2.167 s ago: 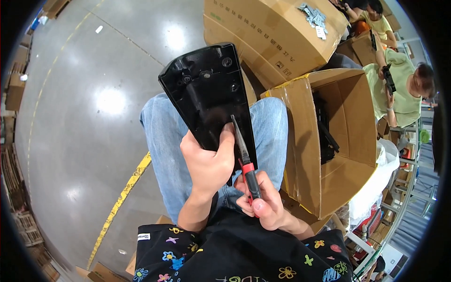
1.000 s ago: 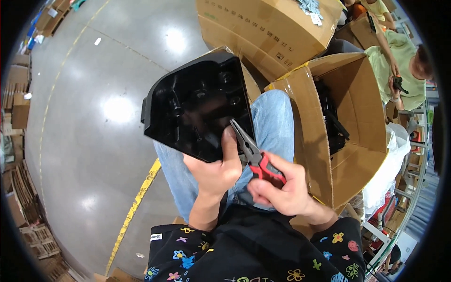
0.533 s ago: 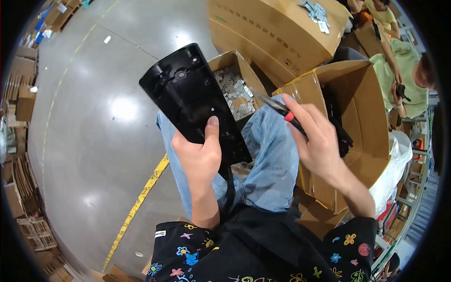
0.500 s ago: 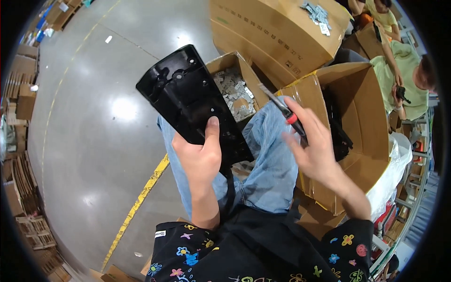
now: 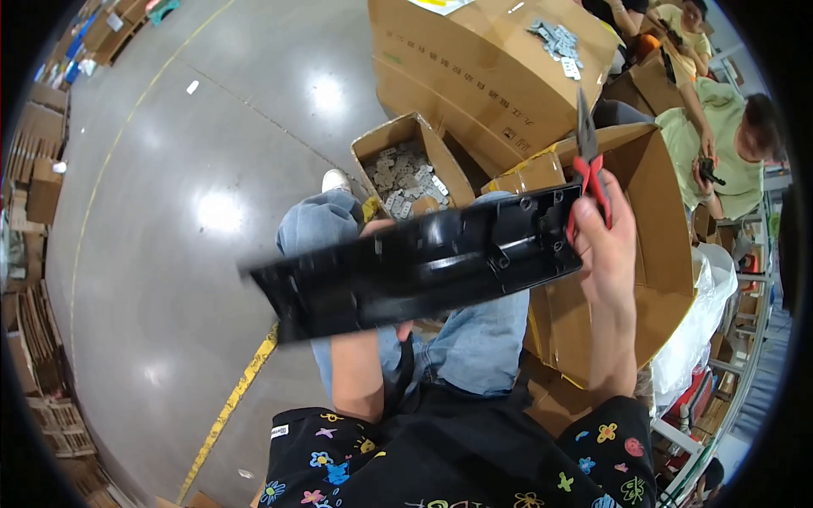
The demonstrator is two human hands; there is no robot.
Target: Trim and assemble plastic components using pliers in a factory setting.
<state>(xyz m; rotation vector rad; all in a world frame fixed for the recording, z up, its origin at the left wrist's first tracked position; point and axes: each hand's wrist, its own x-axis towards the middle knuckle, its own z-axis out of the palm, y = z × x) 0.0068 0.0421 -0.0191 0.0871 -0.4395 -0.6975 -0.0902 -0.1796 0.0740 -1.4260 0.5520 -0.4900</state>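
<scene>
A long black plastic housing (image 5: 436,254) lies across in front of me, its hollow side with ribs and screw posts facing up and its right end a little higher. My left hand (image 5: 378,227) holds it from beneath; most of that hand is hidden, with fingers showing at the far edge and a fingertip at the near edge. In my right hand (image 5: 608,241) are red-handled pliers (image 5: 586,140), their dark jaws pointing up and away. That hand is at the housing's right end; whether it touches the plastic I cannot tell.
A small carton (image 5: 362,152) of grey metal plates stands beyond my knees. To my right is a large open carton (image 5: 660,212). Similar plates (image 5: 557,44) lie on a big box (image 5: 474,68) farther off. A co-worker in light green (image 5: 711,127) sits at far right.
The housing has swung from steeply slanted to nearly level and now shows its hollow side. The pliers have turned to point up, with my right hand moved to the housing's right end.
</scene>
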